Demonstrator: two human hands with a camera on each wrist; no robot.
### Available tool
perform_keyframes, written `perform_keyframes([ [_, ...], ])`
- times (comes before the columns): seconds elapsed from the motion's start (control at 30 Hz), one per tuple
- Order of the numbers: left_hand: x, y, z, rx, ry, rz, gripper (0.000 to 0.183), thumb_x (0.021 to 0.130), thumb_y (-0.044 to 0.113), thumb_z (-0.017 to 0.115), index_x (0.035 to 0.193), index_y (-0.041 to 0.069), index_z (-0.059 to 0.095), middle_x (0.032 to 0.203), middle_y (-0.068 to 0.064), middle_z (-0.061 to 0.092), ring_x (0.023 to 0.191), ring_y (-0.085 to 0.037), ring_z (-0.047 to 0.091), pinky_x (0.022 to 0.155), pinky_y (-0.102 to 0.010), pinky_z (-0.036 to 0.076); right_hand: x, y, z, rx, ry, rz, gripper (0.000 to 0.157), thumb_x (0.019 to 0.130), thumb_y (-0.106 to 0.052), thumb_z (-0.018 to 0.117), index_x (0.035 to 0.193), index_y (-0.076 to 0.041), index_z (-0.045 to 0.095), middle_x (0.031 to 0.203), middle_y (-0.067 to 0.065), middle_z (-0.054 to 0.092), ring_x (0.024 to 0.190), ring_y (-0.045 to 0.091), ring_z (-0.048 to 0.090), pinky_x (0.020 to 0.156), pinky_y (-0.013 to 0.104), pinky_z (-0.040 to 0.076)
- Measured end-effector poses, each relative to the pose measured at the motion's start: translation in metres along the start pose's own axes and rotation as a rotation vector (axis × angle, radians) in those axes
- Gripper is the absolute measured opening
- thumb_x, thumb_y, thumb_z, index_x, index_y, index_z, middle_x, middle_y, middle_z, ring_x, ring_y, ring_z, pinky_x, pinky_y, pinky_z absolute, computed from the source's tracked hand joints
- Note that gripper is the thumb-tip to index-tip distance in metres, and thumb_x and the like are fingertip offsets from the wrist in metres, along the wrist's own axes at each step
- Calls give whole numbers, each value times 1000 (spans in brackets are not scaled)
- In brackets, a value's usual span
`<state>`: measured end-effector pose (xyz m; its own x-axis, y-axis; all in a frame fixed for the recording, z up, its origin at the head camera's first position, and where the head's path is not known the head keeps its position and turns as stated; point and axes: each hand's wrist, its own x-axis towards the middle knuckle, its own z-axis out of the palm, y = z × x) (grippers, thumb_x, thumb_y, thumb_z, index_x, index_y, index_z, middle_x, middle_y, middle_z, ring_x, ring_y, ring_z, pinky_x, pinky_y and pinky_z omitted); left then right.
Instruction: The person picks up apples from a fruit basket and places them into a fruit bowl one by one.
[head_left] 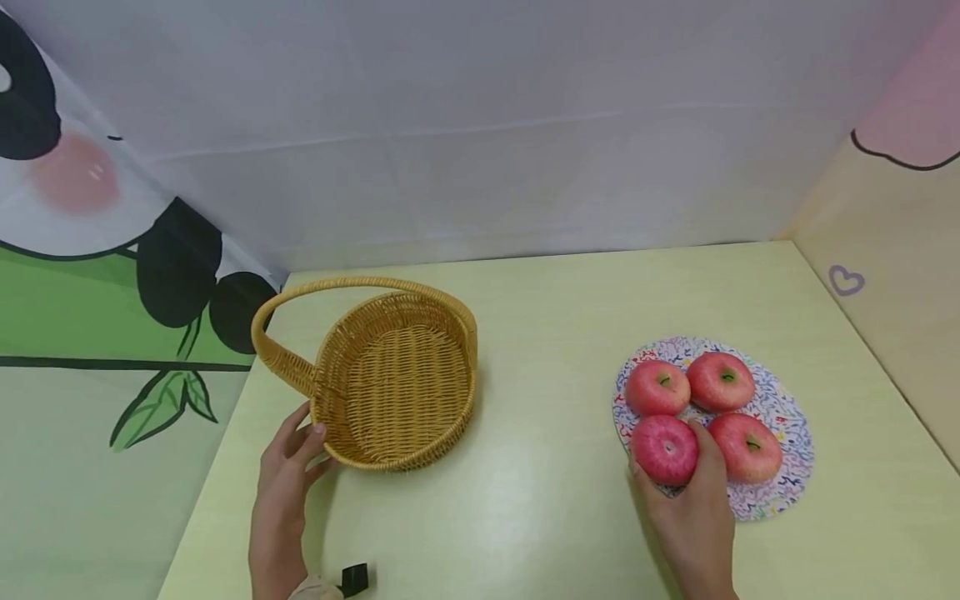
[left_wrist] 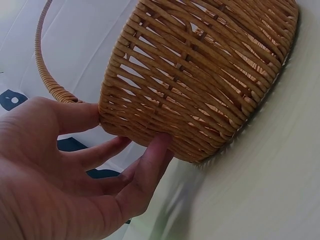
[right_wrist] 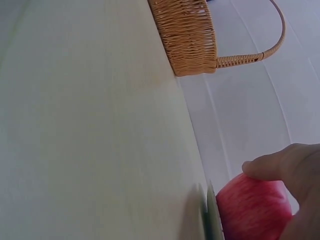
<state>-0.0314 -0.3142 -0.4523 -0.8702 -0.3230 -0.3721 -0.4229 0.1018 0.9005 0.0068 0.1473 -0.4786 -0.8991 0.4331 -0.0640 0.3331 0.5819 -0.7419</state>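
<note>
A round woven wicker basket with a tall arched handle stands on the left part of the table. My left hand holds its near left rim, thumb and fingers bent against the weave. On the right, a plate with a multicoloured scribble pattern bears several red apples. My right hand grips the nearest left apple, thumb on one side and fingers on the other. This apple shows its dimpled end upward; the other apples show short stems. In the right wrist view, the gripped apple sits by the plate's edge.
The pale yellow table extends between basket and plate. A white cloth wall rises behind it, with printed cartoon panels on the left and right. A small black object is at the left sleeve.
</note>
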Motion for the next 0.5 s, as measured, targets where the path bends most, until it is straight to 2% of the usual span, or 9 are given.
perform_keyframes([
  [0.23,0,0,0,8,1,-7,61,109,34,54,165,29,31,134,10,53,102,3,65,86,-20,57,-1,-1,-1,-90,-11,-82,113,81,-22,90,167,-14,17,163,19,33,141,43,42,100,73,48],
  [0.5,-3,4,4,50,10,1,61,111,32,50,167,26,26,152,-8,43,98,7,63,82,-17,57,-2,-4,-8,-204,-67,-70,113,84,-29,86,167,-10,13,164,26,25,135,52,43,96,75,49],
])
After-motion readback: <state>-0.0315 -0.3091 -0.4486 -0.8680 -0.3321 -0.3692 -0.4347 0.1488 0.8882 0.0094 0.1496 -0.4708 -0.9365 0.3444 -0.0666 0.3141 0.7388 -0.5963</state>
